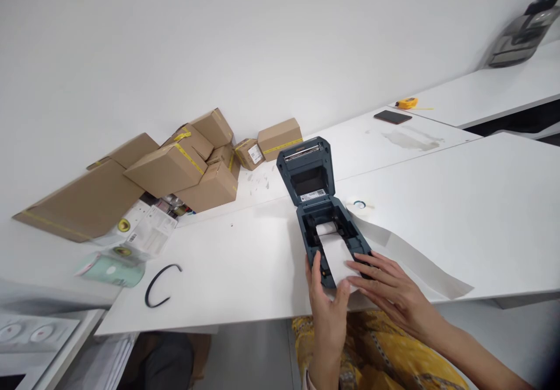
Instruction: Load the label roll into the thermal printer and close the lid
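A dark blue-grey label printer [306, 215] stands with its lid [306, 171] raised near the table's front edge. From the small roll [326, 228] inside, a white paper strip [338, 256] runs out over the printer's front. My left hand [327, 314] is at the front left corner, fingers spread along the side, its thumb by the strip's end. Across the strip and the right front edge lie the outstretched fingers of my right hand [389, 288]. Its thumb side is partly hidden, and the fingers cover part of the strip.
Several cardboard boxes [168, 168] are piled along the wall at left. A black curved band [151, 288] and a green pouch [111, 270] lie at the left end. Right of the printer is a long loose paper strip [420, 261]. Farther back are a phone [392, 117] and a yellow tape measure [406, 103].
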The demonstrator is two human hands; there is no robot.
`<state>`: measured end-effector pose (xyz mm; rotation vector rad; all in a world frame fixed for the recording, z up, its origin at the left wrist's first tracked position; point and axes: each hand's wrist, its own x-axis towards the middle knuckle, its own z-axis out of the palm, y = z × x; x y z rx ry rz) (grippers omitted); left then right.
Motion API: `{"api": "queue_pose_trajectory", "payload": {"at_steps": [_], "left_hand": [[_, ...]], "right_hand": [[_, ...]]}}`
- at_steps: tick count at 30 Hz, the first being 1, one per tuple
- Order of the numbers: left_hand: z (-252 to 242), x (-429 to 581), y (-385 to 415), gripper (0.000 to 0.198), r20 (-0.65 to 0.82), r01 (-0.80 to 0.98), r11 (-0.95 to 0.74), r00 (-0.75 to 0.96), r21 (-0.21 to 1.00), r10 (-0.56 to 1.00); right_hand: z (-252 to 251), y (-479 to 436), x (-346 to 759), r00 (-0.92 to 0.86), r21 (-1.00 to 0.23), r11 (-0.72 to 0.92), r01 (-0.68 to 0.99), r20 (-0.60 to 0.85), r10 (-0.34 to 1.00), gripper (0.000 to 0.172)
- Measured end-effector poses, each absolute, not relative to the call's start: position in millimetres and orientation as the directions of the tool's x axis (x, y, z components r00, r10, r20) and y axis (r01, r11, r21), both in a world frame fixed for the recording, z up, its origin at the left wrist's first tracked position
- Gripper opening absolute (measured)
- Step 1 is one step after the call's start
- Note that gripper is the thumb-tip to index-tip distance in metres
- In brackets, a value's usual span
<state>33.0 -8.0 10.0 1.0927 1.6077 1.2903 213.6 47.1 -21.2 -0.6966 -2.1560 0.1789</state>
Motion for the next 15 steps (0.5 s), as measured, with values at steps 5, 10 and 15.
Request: {"api": "queue_pose_trajectory", "payload": {"at_steps": [5,10,15], "left_hand": [[10.1,36.6,-8.1,0.072,-0.104,0.105,0.150,-0.357,0.983,0.928],[10.9,38.3,-8.7,0.070,-0.137,0.076,0.173,-0.346,0.982,0.928],[10.5,39.4,-10.0,0.072,-0.129,0.064,0.161,-0.351,0.985,0.928]], "right_hand": [[-17.9,49.5,216.5,-0.494,-0.439,0.813,0.381,0.647,0.581,0.035],[-14.2,49.9,216.8,-0.508,-0.443,0.821,0.361,0.645,0.571,0.036],[-14.2,50.8,215.9,-0.523,-0.444,0.827,0.344,0.641,0.562,0.036]]}}
